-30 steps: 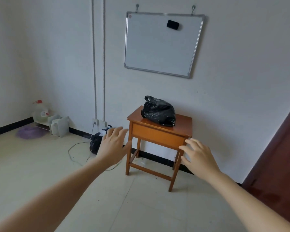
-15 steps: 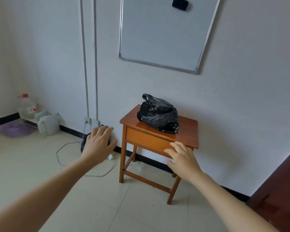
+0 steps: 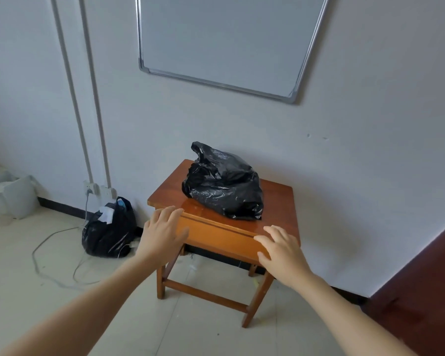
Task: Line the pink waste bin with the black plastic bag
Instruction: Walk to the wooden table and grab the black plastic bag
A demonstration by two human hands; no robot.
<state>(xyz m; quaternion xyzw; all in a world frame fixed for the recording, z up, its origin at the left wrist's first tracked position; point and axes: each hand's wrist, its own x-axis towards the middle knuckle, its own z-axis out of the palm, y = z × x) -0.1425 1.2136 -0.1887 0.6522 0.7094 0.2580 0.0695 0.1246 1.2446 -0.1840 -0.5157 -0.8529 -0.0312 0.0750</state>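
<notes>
2 black bags (image 3: 224, 183) (image 3: 109, 231), 1 table (image 3: 278, 201), 1 whiteboard (image 3: 226, 39), 2 hands (image 3: 162, 232) (image 3: 283, 253).

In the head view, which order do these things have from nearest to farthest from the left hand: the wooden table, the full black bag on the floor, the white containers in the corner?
From the left hand:
1. Wooden table, right at the fingertips.
2. Full black bag on the floor, to its left.
3. White containers, far left by the wall.

Head view, downward over table (image 3: 278, 201)
</notes>
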